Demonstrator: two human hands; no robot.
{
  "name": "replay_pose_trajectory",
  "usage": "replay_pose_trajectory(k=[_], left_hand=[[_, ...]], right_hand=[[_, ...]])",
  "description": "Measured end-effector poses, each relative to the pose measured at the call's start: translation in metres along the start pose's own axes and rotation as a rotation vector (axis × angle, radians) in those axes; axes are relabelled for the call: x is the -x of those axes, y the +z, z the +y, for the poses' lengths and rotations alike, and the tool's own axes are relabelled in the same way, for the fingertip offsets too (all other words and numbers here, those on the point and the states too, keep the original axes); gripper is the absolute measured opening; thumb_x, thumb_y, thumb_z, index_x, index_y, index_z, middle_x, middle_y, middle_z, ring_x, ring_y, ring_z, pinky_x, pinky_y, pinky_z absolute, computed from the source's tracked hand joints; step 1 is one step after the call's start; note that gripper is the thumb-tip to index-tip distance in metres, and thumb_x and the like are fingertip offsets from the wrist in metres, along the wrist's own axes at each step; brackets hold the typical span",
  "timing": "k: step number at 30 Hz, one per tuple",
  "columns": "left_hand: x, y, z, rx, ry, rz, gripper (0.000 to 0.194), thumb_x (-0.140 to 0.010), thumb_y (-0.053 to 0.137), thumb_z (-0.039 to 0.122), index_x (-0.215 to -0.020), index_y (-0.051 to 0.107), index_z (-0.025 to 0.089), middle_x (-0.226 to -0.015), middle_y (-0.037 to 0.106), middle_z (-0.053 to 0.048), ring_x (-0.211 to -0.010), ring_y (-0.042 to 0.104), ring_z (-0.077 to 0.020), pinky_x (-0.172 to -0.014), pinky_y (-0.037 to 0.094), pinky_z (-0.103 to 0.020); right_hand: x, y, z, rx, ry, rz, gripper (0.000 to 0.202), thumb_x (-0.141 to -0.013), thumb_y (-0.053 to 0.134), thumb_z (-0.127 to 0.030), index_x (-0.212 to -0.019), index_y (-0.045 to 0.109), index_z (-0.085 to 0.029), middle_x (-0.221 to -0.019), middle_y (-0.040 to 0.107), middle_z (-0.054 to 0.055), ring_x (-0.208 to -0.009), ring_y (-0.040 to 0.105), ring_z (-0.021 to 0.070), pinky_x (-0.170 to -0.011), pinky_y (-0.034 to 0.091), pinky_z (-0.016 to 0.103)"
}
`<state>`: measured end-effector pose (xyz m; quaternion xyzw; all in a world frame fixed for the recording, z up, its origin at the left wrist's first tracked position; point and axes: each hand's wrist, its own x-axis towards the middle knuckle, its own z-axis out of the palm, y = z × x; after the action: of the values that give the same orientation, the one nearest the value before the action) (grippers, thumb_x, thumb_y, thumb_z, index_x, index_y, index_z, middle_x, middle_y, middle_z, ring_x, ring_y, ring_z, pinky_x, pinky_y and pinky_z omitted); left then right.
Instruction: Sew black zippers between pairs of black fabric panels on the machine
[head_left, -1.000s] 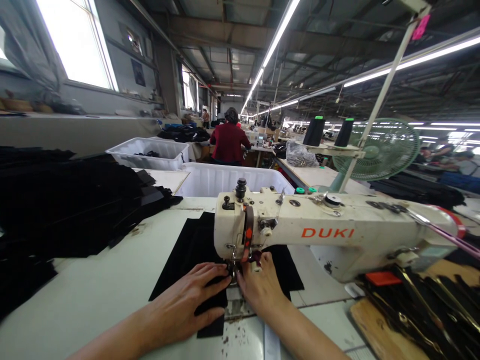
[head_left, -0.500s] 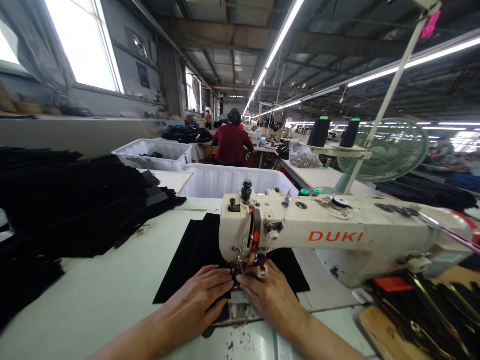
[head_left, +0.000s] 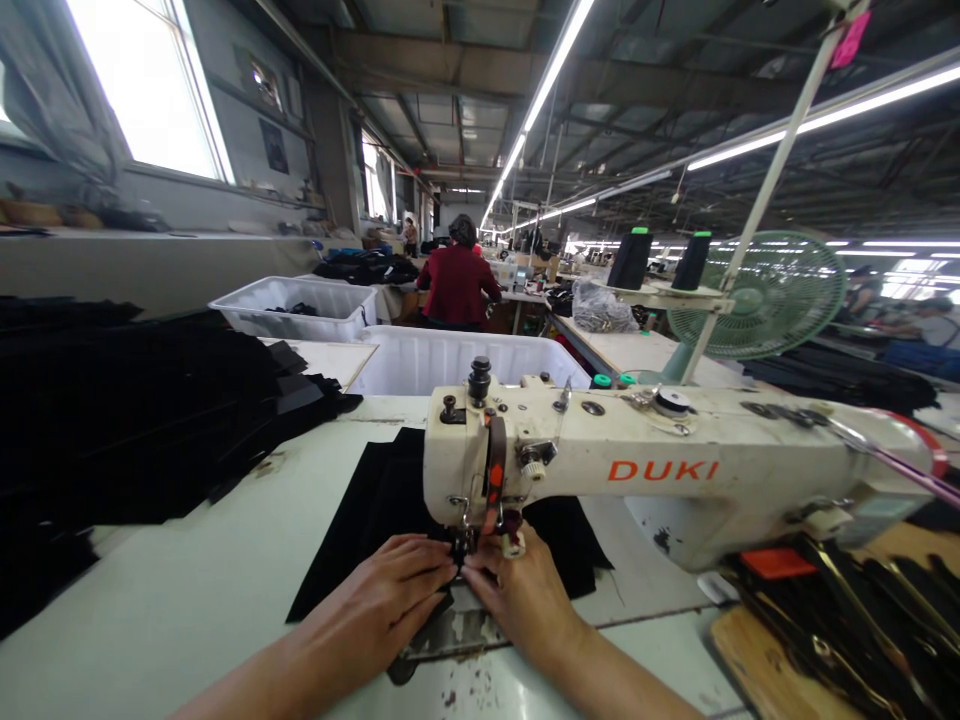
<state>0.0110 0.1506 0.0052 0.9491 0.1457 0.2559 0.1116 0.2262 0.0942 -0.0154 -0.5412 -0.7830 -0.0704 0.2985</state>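
Observation:
Black fabric pieces (head_left: 360, 520) lie layered under the head of a cream sewing machine (head_left: 585, 450) marked DUKI. My left hand (head_left: 379, 595) rests flat on the cloth, left of the presser foot (head_left: 463, 542), with its fingers stretched out close together. On the other side, my right hand (head_left: 529, 590) has thumb and forefinger pinched at the fabric beside the foot. Its other fingers are partly hidden behind the machine head. The needle's tip and the seam cannot be made out between my fingertips.
A heap of black cut pieces (head_left: 150, 430) covers the table's left side. White plastic bins (head_left: 465, 355) stand behind the table. At right are a wooden board (head_left: 750, 650) with dark metal-edged items, thread cones (head_left: 630, 260) and a green fan (head_left: 757, 295). A co-worker (head_left: 459, 280) sits ahead.
The view has shifted slightly, so the machine appears further left. Under my hands the fabric has turned a little, its left corner coming nearer to me. Both hands stay beside the presser foot.

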Motion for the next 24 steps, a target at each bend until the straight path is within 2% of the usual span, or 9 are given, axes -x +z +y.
replay_pose_trajectory(k=[5,9,17,19,24], left_hand=[[0.001,0.005,-0.004,-0.134,0.119,-0.025,0.037,-0.1,0.044,0.012,-0.132,0.059,0.021,-0.121,0.068,-0.007,-0.115,0.063,-0.0224,-0.104,0.049,-0.035],[0.0,0.007,-0.005,-0.173,0.12,-0.014,0.037,-0.1,0.044,0.013,-0.133,0.058,0.021,-0.121,0.068,-0.008,-0.116,0.062,-0.0229,-0.105,0.048,-0.035],[0.004,0.015,-0.011,-0.271,0.123,0.089,0.041,-0.104,0.044,0.021,-0.145,0.046,0.019,-0.134,0.062,-0.008,-0.126,0.056,-0.0214,-0.114,0.036,-0.036],[0.005,0.017,-0.012,-0.301,0.129,0.121,0.04,-0.105,0.045,0.023,-0.144,0.048,0.018,-0.135,0.061,-0.008,-0.127,0.056,-0.022,-0.114,0.036,-0.037],[0.001,0.011,-0.006,-0.333,0.106,0.088,0.035,-0.105,0.045,0.026,-0.137,0.055,0.015,-0.133,0.063,-0.009,-0.125,0.057,-0.0218,-0.111,0.04,-0.034]], right_hand=[[0.006,-0.002,0.007,-0.017,-0.059,0.002,0.018,-0.08,0.082,-0.019,-0.093,0.073,-0.028,-0.093,0.072,-0.002,-0.091,0.064,0.0181,-0.084,0.048,0.029],[0.005,-0.001,0.009,-0.024,-0.087,0.017,0.018,-0.081,0.08,-0.016,-0.094,0.072,-0.025,-0.098,0.072,0.001,-0.094,0.065,0.0209,-0.086,0.048,0.032],[-0.001,-0.004,0.007,-0.059,-0.059,0.044,0.014,-0.084,0.073,-0.013,-0.095,0.071,-0.023,-0.098,0.071,0.003,-0.093,0.064,0.021,-0.089,0.049,0.032],[-0.001,-0.005,0.009,-0.07,-0.053,0.038,0.012,-0.086,0.072,-0.014,-0.094,0.072,-0.023,-0.096,0.071,0.003,-0.094,0.063,0.0208,-0.09,0.049,0.032],[-0.001,-0.007,0.012,-0.086,-0.054,0.021,0.013,-0.088,0.069,-0.016,-0.096,0.072,-0.026,-0.095,0.07,0.002,-0.096,0.063,0.0206,-0.092,0.049,0.034]])
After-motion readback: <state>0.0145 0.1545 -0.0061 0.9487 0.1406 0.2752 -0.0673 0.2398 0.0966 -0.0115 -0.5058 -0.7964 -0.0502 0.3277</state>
